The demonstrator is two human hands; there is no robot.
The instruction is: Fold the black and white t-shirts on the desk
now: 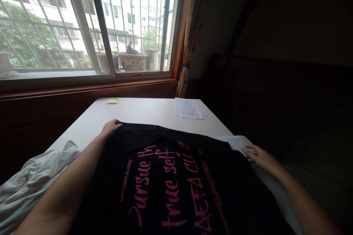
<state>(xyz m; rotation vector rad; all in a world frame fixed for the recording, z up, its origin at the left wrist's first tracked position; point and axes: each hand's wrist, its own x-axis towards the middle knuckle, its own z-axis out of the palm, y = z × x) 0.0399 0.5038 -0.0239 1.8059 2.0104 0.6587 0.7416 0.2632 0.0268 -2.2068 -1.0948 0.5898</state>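
A black garment [171, 176] with pink lettering is spread over the near part of the white table. My left hand [111, 126] pinches its far left corner. At the right, my right hand [252, 154] is beside the garment's right edge, over a pale whitish cloth [234, 140] that shows from beneath the black one. The fingers of my right hand look partly bent, and whether they grip fabric is hard to see. The garment's near end runs out of the picture.
On the white table [143, 109] lie a yellow sticky note [112, 101] at the far left and printed papers [189, 108] at the far right. A crumpled grey cloth [33, 176] is at the left. Behind are a barred window and a tied curtain [186, 58].
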